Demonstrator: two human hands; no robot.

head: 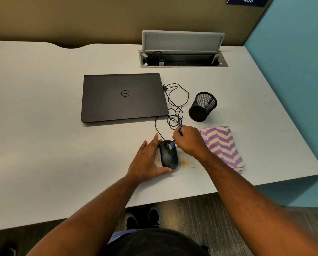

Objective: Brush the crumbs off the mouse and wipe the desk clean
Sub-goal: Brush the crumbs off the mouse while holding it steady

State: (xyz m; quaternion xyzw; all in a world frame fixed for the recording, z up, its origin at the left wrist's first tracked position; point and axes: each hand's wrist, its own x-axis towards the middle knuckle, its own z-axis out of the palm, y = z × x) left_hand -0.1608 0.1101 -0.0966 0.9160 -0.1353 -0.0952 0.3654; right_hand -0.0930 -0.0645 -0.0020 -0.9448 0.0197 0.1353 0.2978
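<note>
Left hand (pixel 148 159): fingers straight along the mouse's left side, thumb curved round its near end; a steadying grip.
Mouse (pixel 168 155): one, black, corded, on the bench (pixel 43 126) near its front edge.
Right hand (pixel 188 140): grip pinched on one blue brush (pixel 176 135), bristles touching the mouse's front.
Crumbs (pixel 185 162): two patches, one either side of the mouse.
Cloth (pixel 222 146): one, purple chevron, right of the hands.
Mesh cup (pixel 203 106): one.
Laptop (pixel 124 97): one, closed.

The left hand (pixel 148 159) holds the black corded computer mouse (pixel 168 154) on the white desk (pixel 53 126). The right hand (pixel 188 140) grips a small blue plastic brush (pixel 175 138) touching the mouse top. Brown crumbs (pixel 186 162) lie just beside the mouse.
</note>
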